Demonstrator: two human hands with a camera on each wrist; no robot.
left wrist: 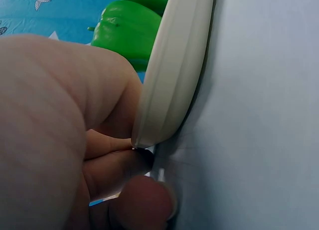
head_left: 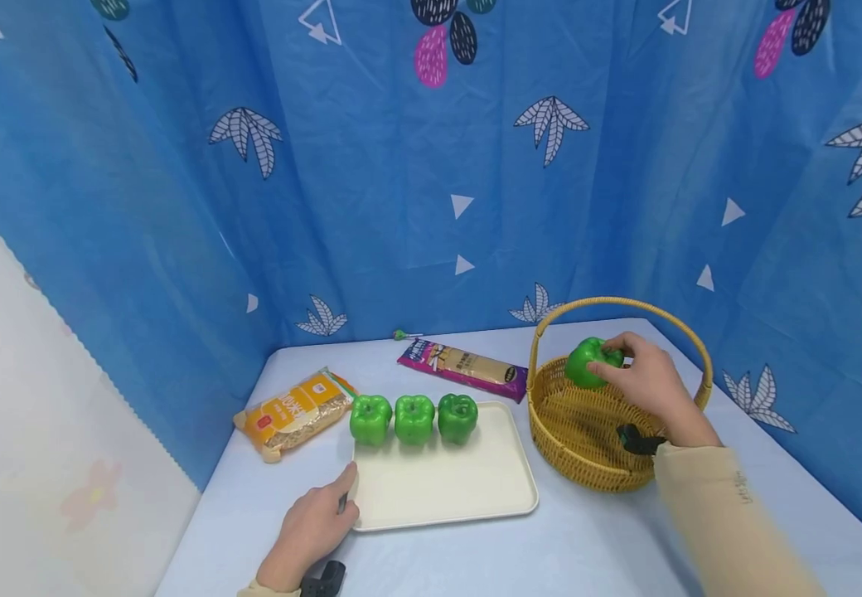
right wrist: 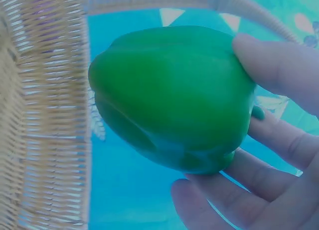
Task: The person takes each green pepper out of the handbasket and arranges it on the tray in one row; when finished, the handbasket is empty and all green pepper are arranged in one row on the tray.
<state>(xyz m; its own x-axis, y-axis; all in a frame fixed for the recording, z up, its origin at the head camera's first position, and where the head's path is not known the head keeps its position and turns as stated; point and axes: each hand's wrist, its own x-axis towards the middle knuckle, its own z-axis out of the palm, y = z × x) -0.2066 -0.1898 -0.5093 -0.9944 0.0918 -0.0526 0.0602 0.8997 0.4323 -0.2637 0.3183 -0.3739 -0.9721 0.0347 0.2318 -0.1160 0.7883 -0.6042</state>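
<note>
My right hand [head_left: 651, 377] grips a green bell pepper [head_left: 586, 363] over the far part of a wicker basket [head_left: 588, 460]. In the right wrist view the thumb and fingers hold the stem end of the pepper [right wrist: 174, 95], beside the woven basket wall [right wrist: 52, 120]. At the near left corner of a cream tray [head_left: 446, 489], my left hand [head_left: 315, 522] holds the rim. The left wrist view has the hand [left wrist: 55, 110] against the tray's side [left wrist: 172, 75], some fingers low by the table. Three green bell peppers [head_left: 414, 419] stand in a row along the tray's far edge.
An orange bag of grain [head_left: 300, 410] lies left of the tray. Behind the tray lies a purple packet of noodles [head_left: 468, 369], its right end close to the basket. The tall basket handle [head_left: 621, 301] arches over the right hand. A blue patterned curtain [head_left: 416, 207] hangs behind the table.
</note>
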